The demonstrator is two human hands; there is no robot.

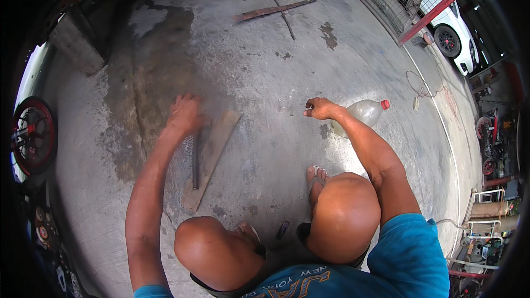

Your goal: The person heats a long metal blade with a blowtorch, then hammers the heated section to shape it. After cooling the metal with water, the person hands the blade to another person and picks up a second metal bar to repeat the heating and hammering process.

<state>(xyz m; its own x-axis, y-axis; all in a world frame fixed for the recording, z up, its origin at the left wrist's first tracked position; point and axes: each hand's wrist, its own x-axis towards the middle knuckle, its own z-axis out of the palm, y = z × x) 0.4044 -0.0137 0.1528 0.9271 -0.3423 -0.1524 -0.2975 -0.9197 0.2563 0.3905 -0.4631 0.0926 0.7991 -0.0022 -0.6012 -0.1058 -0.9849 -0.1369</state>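
Observation:
My left hand (pixel 186 113) is over the floor at the upper end of a dark, straight rod (pixel 195 163). Motion smears its fingers, and whether they grip the rod is hidden. Beneath and beside the rod, a flat, worn wooden board (pixel 216 152) lies slantwise on the concrete. My right hand (pixel 320 108) hovers further right with fingers curled toward the thumb; anything between them is too small to make out. Just behind its wrist, a clear plastic bottle (pixel 365 112) with a red cap lies on its side, partly covered by my forearm.
Two crossed sticks, one a flat brown strip (pixel 270 12), lie ahead on the concrete floor (pixel 259 77). A grey block (pixel 77 44) stands far left, above a red-rimmed wheel (pixel 34 135). A small dark object (pixel 282 229) lies between my feet. A white car (pixel 450 27) is behind mesh.

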